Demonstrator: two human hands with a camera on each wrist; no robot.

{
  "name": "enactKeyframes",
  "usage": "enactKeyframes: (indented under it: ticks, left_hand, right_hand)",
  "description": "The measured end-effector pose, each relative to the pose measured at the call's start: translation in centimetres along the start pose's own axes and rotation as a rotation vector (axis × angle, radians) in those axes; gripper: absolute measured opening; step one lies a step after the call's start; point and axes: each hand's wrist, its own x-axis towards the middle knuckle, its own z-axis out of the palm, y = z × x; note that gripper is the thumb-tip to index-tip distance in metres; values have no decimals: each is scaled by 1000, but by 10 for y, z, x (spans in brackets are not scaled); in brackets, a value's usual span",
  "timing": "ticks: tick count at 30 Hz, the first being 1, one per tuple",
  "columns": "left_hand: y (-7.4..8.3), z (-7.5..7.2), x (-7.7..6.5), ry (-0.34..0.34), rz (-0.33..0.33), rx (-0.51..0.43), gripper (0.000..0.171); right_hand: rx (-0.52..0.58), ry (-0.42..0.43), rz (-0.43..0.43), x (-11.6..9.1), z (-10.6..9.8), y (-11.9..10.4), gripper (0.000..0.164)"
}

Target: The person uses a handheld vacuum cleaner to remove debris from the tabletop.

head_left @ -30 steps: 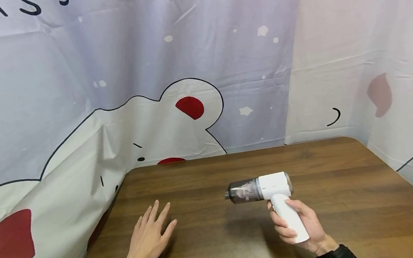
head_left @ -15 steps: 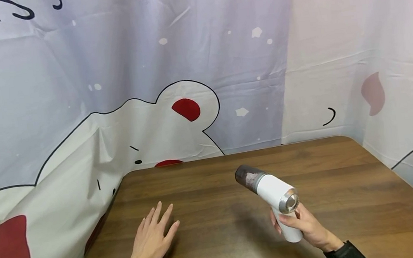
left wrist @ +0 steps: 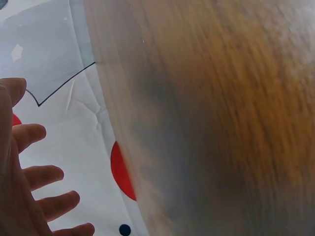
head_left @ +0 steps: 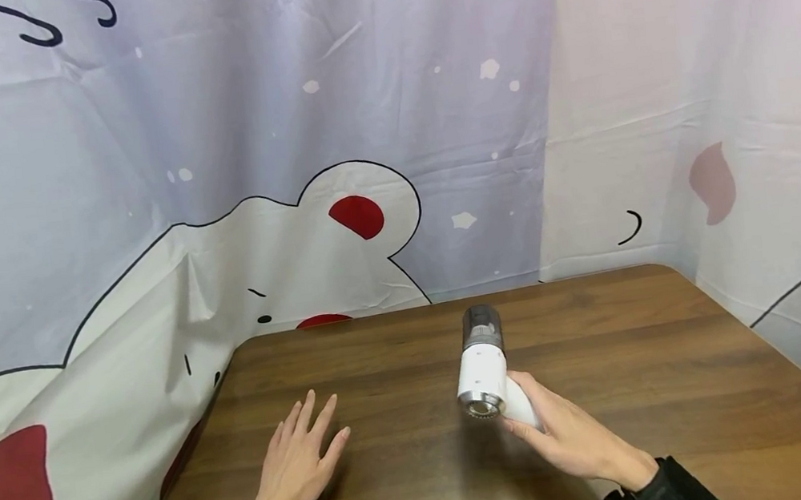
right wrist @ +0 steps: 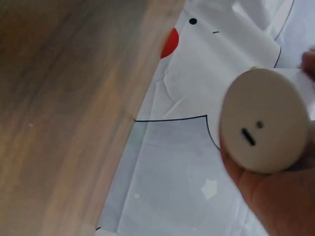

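My right hand (head_left: 571, 439) grips the white handle of a small handheld vacuum (head_left: 482, 363) above the brown wooden table (head_left: 673, 369). Its dark, clear dust cup points away from me toward the back curtain, and its silver rear end faces me. In the right wrist view the round butt of the handle (right wrist: 261, 120), with a small slot and a hole, fills the right side, held in my palm. My left hand (head_left: 298, 461) lies flat on the table at the left, fingers spread and straight, holding nothing. The left wrist view shows those fingers (left wrist: 34, 177) beside the table's edge.
A printed curtain (head_left: 292, 172) with a white bear and red patches hangs close around the table's back and left sides; another pale sheet (head_left: 762, 167) closes off the right. The table's far corners are rounded.
My right hand has turned the vacuum: its dust cup pointed left a second ago and now points away from me, rear end toward me. The left hand has stayed flat in place.
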Motion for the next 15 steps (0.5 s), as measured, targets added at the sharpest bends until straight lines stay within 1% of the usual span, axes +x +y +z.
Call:
enactKeyframes:
  ticks: [3,6,10,12,15]
  left_hand:
    - [1,1,3,14,7,-8,60]
    - [1,1,4,36,17,-14,59]
    - [2,2,5,52,31,-22,58]
    - [2,2,5,54,34,-22,58]
    - [3,2,7,63,41,-26,58]
  right_hand:
    - [-62,27,12,6,-4,2,49]
    - [-89,98,43,14,-8,7,47]
    - [-170,195,117,18,-15,20,46]
    - [-217,222,165,17,-20,29,47]
    - [-244,243,232,16,-30,43,48]
